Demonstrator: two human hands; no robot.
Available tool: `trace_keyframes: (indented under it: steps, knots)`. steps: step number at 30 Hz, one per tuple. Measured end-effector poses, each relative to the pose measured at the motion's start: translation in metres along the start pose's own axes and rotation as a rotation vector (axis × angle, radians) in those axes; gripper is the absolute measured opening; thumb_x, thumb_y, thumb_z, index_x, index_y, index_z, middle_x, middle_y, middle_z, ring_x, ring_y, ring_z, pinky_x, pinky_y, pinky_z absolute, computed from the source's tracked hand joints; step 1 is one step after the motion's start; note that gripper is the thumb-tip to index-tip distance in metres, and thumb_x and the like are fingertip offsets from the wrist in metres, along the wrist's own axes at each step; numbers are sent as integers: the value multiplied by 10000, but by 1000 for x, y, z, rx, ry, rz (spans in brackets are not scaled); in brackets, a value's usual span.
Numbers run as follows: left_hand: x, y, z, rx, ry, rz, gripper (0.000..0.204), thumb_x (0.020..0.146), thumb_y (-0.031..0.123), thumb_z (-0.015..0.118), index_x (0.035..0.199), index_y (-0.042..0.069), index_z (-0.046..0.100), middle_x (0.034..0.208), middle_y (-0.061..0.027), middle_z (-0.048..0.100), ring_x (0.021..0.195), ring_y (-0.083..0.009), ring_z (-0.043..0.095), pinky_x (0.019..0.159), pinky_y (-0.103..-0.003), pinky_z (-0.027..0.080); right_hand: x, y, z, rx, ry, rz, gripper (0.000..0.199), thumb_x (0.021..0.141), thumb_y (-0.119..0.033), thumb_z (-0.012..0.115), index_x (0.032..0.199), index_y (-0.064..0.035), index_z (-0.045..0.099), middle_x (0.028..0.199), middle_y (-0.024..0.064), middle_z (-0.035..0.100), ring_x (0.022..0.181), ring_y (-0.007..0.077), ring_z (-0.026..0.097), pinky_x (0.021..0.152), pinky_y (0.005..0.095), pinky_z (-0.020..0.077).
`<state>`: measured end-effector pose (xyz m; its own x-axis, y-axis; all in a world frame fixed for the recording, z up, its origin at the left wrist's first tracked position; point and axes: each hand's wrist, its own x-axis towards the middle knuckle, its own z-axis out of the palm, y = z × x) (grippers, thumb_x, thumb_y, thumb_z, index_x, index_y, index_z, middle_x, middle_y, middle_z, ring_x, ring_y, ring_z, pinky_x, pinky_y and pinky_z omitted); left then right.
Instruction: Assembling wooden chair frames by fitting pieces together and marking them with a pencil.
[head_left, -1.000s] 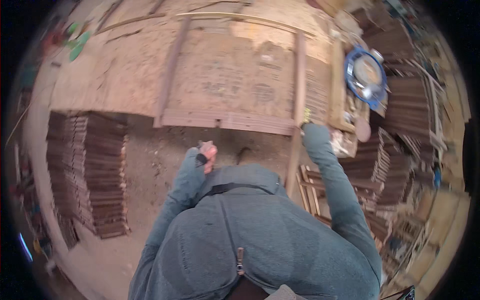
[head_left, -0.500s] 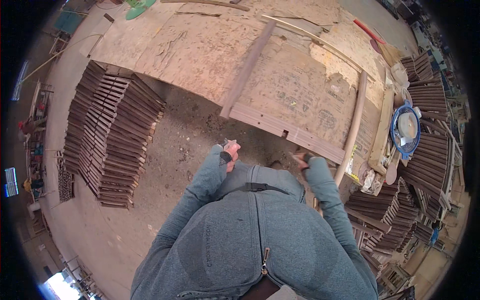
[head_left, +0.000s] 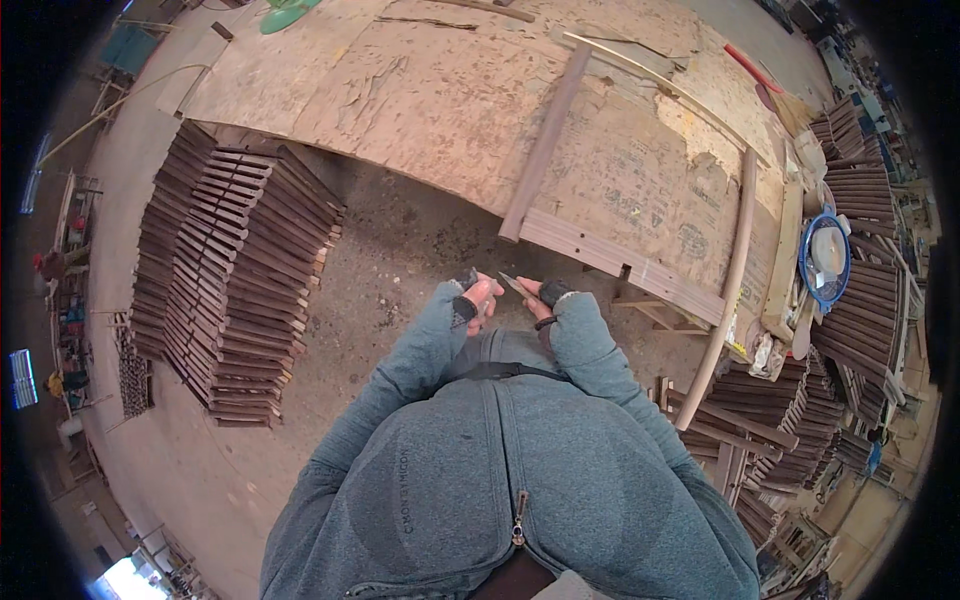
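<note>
Before the workbench (head_left: 420,120), left hand (head_left: 482,302): fingers curled; cannot tell whether it grips anything.
Right hand (head_left: 541,300): grasping a thin pointed tool (head_left: 515,285), before the workbench too.
Wooden frame (head_left: 680,288): on the workbench, toward its right.
Brown slats (head_left: 245,290): stacked before the workbench's left part.

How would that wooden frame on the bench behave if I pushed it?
The wooden frame would probably feel stiff: its bars look solid. It seems unlikely to roll, with its flat crosspiece. It might tip if slid nearer, since its right bar overhangs the bench.
</note>
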<state>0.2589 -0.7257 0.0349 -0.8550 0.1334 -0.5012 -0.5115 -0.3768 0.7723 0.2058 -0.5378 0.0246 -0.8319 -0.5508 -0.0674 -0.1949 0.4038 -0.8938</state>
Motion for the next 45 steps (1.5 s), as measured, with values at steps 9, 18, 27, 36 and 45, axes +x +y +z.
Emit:
trace_keyframes:
  steps: [9,18,27,36,45]
  knots:
    - [-3,3,-24,73,28,28,311,911,351,428,914,57,529,670,37,445,576,-53,369,501,-194,312,13,-35,13,-24,-9,-5,287,832,-85,537,1116,-75,581,804,132,634,674,170,566,634,291,454]
    - [39,3,-32,17,120,-18,271,889,322,483,901,56,536,624,31,449,494,-50,361,430,-198,295,42,2,7,95,-51,-31,367,770,-16,520,1122,-96,586,876,93,643,761,198,592,713,298,461]
    - [64,16,-38,-149,178,-35,245,877,280,512,929,40,501,614,-22,480,422,-88,374,348,-236,287,67,98,-22,298,14,354,265,860,-67,515,1115,-47,583,765,11,608,599,70,511,528,222,440]
    - [99,39,-65,7,72,-106,275,875,283,509,942,16,499,617,-22,473,422,-71,362,358,-217,255,91,125,15,545,194,721,304,782,21,577,1067,-73,630,817,5,631,667,89,509,592,214,405]
    - [119,78,-122,101,-50,-231,295,877,298,518,958,16,491,615,-41,472,412,-97,363,344,-235,266,94,122,80,706,618,604,262,767,-13,606,1028,-1,624,841,67,621,655,107,520,544,210,405]
